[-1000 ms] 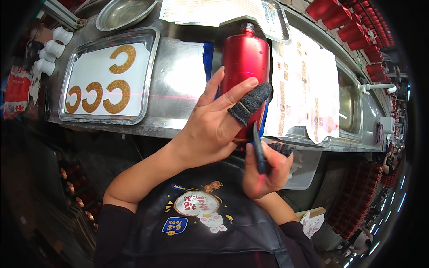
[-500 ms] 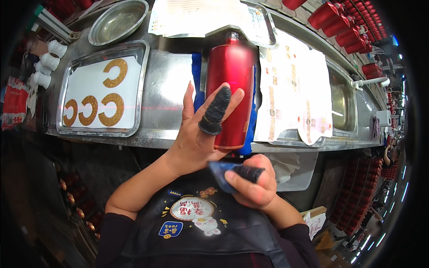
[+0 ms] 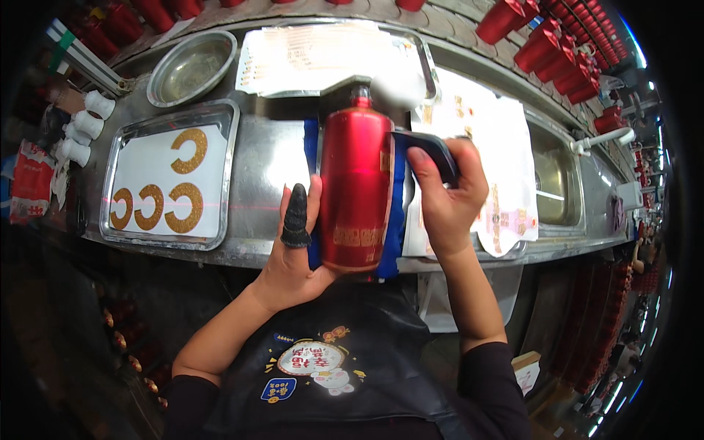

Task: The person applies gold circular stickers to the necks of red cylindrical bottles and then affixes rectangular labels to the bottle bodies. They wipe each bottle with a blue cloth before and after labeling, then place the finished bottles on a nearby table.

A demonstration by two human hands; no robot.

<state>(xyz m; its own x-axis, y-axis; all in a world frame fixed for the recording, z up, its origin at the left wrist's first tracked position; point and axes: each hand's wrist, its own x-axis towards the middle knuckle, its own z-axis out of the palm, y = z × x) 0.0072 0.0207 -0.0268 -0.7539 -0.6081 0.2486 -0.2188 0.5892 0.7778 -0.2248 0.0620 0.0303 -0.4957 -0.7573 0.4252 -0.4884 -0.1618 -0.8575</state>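
Observation:
A shiny red bottle (image 3: 356,198) lies with its neck pointing away, on a blue-cloth-covered rest (image 3: 400,198). Gold print shows near its base and on its right side. My left hand (image 3: 287,257) is at its lower left, fingers stretched and apart, a black cot on one finger. The thumb of that hand touches the bottle's bottom edge. Gripped in my right hand (image 3: 451,198) is a dark, flat scraper (image 3: 433,150), its edge against the bottle's upper right side.
A steel tray (image 3: 233,139) with gold C-shaped pieces on white paper lies left, below a metal bowl (image 3: 192,70). Printed sheets (image 3: 315,59) fill a tray at the back. More sheets (image 3: 469,183) cover the right side, before a sink (image 3: 557,180). Red bottles (image 3: 554,51) stand behind.
My right hand has gone from near my apron up to the bottle's right side with the scraper. My left hand has slid off the bottle's front to its lower left; gold print now shows.

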